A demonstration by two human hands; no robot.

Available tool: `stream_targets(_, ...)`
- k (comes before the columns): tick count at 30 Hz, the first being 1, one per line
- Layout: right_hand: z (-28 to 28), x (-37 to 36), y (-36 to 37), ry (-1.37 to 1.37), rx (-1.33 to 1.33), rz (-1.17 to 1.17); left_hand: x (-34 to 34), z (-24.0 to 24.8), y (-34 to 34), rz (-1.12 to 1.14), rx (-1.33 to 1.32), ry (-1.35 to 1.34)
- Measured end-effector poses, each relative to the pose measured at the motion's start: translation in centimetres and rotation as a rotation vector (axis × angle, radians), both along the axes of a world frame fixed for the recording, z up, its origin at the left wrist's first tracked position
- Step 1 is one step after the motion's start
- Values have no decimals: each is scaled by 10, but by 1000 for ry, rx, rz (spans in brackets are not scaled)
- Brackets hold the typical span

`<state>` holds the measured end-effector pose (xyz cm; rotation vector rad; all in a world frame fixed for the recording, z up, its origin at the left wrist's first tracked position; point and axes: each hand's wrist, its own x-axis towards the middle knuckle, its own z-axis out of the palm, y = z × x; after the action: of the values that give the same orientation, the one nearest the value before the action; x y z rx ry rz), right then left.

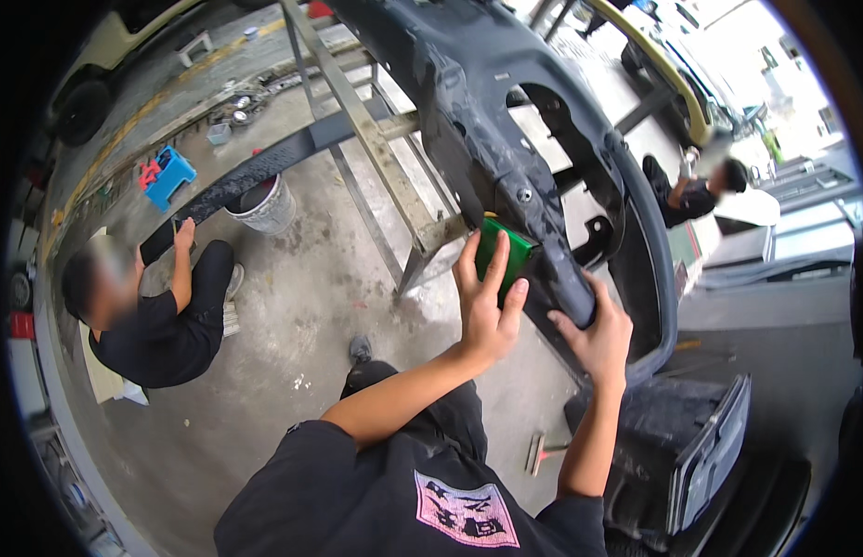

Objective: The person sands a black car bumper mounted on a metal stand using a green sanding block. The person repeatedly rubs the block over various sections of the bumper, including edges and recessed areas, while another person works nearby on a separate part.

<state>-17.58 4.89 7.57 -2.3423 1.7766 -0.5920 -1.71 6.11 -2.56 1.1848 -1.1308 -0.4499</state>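
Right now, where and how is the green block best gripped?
Probably across its broad outward face, coming from the person's near side, where the left hand already lies: that flat face of the green block is exposed, while its far side appears against the dark bumper.

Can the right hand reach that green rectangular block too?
Probably yes: the right hand is close by, on the curved dark grey bumper, though the left hand covers part of the green rectangular block.
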Motion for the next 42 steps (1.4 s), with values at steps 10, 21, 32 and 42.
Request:
stream_targets(10,-8,-3,-2,22,-17,-5,-28,20,-18,237,52,180)
stream_targets(21,-19,-10,-6,-5,-61,153,-1,30,-48,221,116,382)
stream_targets(32,-3,4,0,81,-27,48,-17,34,-27,244,72,258)
stream_targets(42,-4,6,1,113,-58,-2,-34,16,-3,128,73,224)
